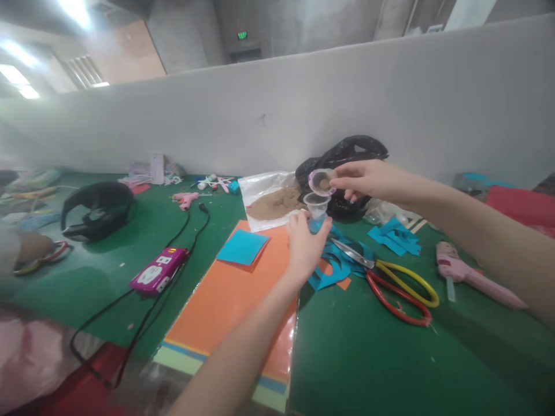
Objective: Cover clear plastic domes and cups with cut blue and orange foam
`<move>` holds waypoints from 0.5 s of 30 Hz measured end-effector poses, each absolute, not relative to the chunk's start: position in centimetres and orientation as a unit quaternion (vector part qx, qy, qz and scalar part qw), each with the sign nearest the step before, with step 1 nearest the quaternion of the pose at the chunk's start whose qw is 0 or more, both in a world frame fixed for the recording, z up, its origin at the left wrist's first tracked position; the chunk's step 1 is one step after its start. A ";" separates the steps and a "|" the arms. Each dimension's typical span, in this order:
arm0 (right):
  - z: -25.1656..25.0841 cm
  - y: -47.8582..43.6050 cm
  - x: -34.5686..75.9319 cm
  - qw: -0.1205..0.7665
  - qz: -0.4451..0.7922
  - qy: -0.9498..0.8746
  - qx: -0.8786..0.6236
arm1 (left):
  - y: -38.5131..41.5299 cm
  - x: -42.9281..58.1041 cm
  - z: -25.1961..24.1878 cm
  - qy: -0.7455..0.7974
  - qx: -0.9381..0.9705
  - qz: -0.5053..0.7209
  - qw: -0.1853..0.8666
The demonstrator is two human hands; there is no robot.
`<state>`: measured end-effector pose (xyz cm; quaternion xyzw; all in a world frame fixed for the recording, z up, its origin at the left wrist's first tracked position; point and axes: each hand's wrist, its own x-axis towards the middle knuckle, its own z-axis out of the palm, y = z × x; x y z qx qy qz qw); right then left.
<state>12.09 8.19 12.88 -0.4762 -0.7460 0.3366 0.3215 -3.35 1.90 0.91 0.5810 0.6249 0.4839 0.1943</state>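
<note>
Here we are at the green workbench (368, 358), with all the action just past the middle. The left hand (304, 249) is closed around a clear plastic cup (316, 203), fingers wrapped low on it, something blue sitting in its bottom. Above it, the right hand (368, 180) pinches a small pink-rimmed cup (313, 184) in its fingertips, tilted toward the clear cup, with a little brown powder (324, 184) showing inside. The two hands are apart, and the cups are just beside each other, though I can't quite tell if they touch. Right behind them lies a clear bag (260, 188) heaped with brown sand (275, 203), a black plastic bag (347, 153) bunched up on its far side. Near the left hand, an orange card (229, 306) carries a blue paper square (243, 247). Off to the right, scissors (381, 283) with red and yellow handles lie across blue paper scraps (333, 266), a pink glue gun (470, 274) beyond them, and over on the far left a co-worker's arm (34, 248) rests by the edge
</note>
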 end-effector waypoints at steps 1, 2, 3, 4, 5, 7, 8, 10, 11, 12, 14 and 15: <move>12.9 8.1 12.1 0.321 0.323 -0.757 -0.469 | 1.9 -3.3 0.9 0.625 0.582 0.484 0.192; 12.8 8.1 12.1 0.321 0.309 -0.768 -0.459 | 2.0 -3.3 0.9 0.625 0.582 0.484 0.190; 12.8 8.1 12.1 0.320 0.295 -0.780 -0.448 | 2.0 -3.3 0.8 0.625 0.583 0.483 0.189; 12.7 8.0 12.2 0.317 0.280 -0.794 -0.436 | 2.1 -3.3 0.8 0.625 0.585 0.482 0.187; 12.7 8.0 12.2 0.311 0.261 -0.809 -0.425 | 2.1 -3.4 0.8 0.625 0.586 0.481 0.185; 12.6 7.8 12.3 0.291 0.215 -0.836 -0.413 | 2.2 -3.4 0.7 0.625 0.589 0.479 0.184; 12.6 7.7 12.4 0.279 0.191 -0.847 -0.411 | 2.2 -3.5 0.7 0.624 0.589 0.478 0.185; 12.6 7.4 12.5 0.264 0.149 -0.862 -0.405 | 2.2 -3.5 0.6 0.624 0.590 0.477 0.186; 12.6 7.3 12.5 0.261 0.134 -0.869 -0.398 | 2.2 -3.6 0.5 0.624 0.591 0.476 0.186; 12.5 7.1 12.5 0.260 0.122 -0.876 -0.388 | 2.2 -3.6 0.5 0.624 0.591 0.475 0.186; 12.3 6.9 12.6 0.259 0.101 -0.888 -0.366 | 2.2 -3.6 0.4 0.626 0.592 0.473 0.184; 12.1 6.9 12.6 0.259 0.091 -0.893 -0.356 | 2.3 -3.6 0.4 0.626 0.593 0.472 0.183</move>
